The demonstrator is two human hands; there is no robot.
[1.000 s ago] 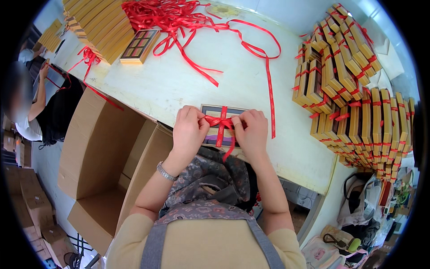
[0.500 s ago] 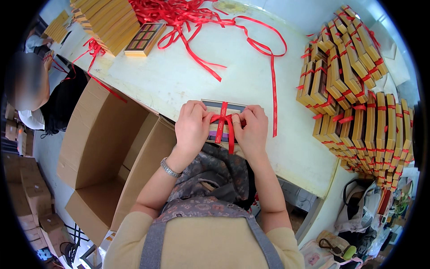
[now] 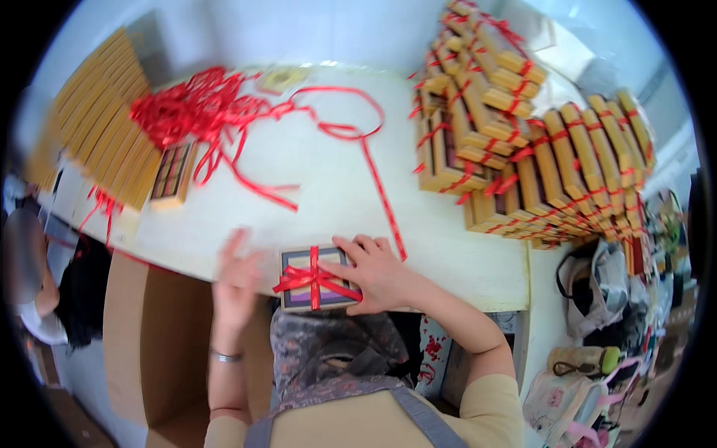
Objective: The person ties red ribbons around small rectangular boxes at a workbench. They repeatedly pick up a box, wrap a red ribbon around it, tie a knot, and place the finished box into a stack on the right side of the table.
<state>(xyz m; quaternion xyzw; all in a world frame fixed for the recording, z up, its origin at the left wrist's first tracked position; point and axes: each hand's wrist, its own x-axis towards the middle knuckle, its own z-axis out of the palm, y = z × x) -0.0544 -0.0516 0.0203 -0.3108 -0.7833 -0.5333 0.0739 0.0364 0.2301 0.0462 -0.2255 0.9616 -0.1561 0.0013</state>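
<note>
A flat gift box (image 3: pixel 293 263) with a gold rim lies at the table's front edge. Red ribbon (image 3: pixel 314 255) crosses its top both ways, with a tied bow (image 3: pixel 299 279) near the middle. My right hand (image 3: pixel 379 275) grips the box's right end, thumb over the top and fingers along the far side. That hand hides the right part of the box. My left hand (image 3: pixel 237 280) is off the box, raised just to its left. Motion blurs it, but its fingers look apart and nothing shows in them.
A red ribbon heap (image 3: pixel 187 112) trails loose strands at the back left, beside an unribboned box (image 3: pixel 173 175) and a tall box stack (image 3: pixel 104 119). Ribboned boxes (image 3: pixel 553 164) are piled at right. An open carton (image 3: pixel 127 336) stands below left. Another person (image 3: pixel 48 291) is at far left.
My left hand has let go of the ribbon and moved left off the box. My right hand has shifted from the ribbon to the box's right end. The view has turned.
</note>
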